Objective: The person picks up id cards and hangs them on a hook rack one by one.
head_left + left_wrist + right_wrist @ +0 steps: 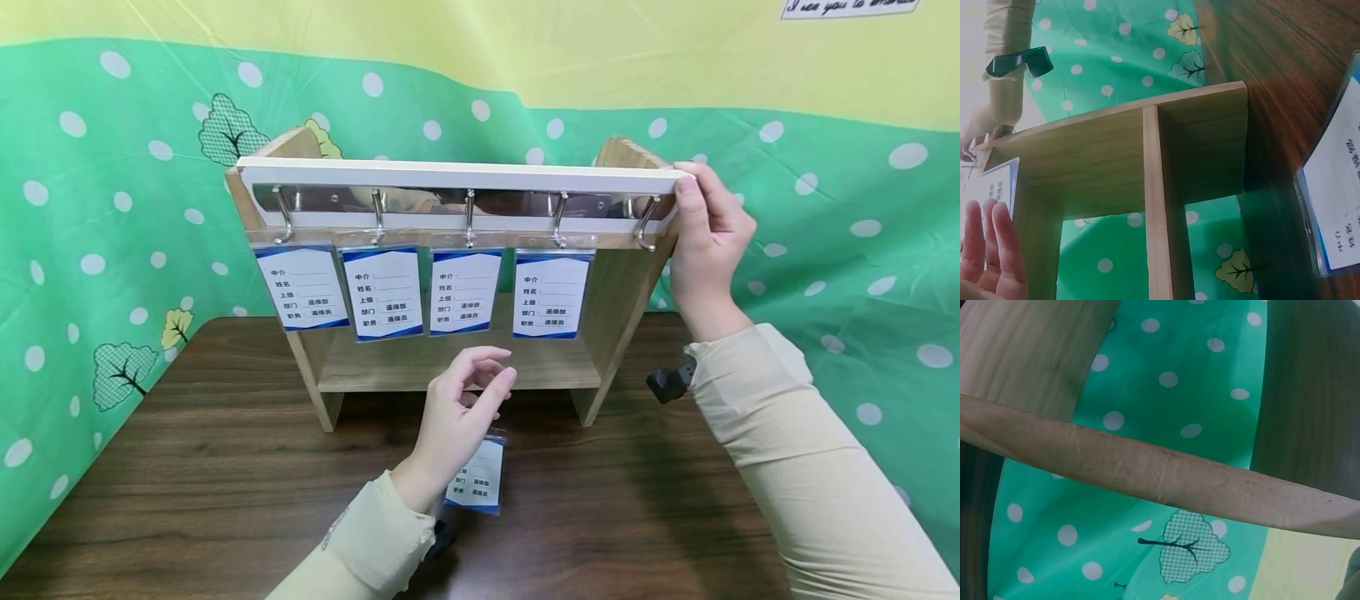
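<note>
My right hand point(708, 237) grips the right end of a white hook rail point(465, 173), thumb in front. The rail is at the top of a wooden shelf stand point(457, 362). Four of its metal hooks carry badges in clear sleeves: a left badge point(303, 287), a second badge point(382, 293), a third badge point(465, 292) and a fourth badge point(551, 293). The rightmost hook point(647, 223) bears nothing. In front of the stand, my left hand point(457, 417) hovers with loosely bent fingers and holds nothing. Below it a loose badge point(480, 475) lies partly hidden on the table.
The dark wooden table point(600, 517) bears the stand. Behind hangs a green and yellow cloth point(847, 225) with white dots and printed trees. A wooden side panel point(1166, 465) crosses the right wrist view. A black wrist camera point(670, 383) is strapped at the right cuff.
</note>
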Demonstrator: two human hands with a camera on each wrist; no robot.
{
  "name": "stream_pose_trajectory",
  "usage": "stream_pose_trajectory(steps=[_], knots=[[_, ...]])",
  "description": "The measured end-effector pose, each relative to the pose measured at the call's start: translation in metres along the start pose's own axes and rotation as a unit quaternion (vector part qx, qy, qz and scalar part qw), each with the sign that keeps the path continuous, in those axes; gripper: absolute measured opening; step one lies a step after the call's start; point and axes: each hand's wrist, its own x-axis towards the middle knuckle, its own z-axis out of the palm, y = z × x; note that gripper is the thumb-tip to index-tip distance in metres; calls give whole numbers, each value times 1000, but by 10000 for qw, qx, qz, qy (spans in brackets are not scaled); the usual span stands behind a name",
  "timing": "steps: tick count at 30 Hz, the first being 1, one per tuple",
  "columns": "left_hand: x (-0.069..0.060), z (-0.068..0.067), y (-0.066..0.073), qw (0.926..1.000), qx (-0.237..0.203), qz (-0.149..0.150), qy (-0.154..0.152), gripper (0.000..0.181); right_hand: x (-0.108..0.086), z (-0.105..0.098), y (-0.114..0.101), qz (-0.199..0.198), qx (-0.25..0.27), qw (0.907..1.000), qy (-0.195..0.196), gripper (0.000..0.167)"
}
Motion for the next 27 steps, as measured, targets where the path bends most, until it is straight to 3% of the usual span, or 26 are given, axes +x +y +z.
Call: stream_pose_trajectory(steps=[11, 22, 27], knots=[[-8, -14, -3, 9999, 45, -123, -37, 23, 1, -4, 8, -13, -91, 9999, -76, 24], [-14, -23, -8, 9975, 358, -542, -290, 23, 1, -4, 7, 21, -98, 9999, -80, 25], [-20, -26, -11, 9962, 300, -737, -363, 23, 1, -3, 5, -3, -137, 9999, -54, 25]])
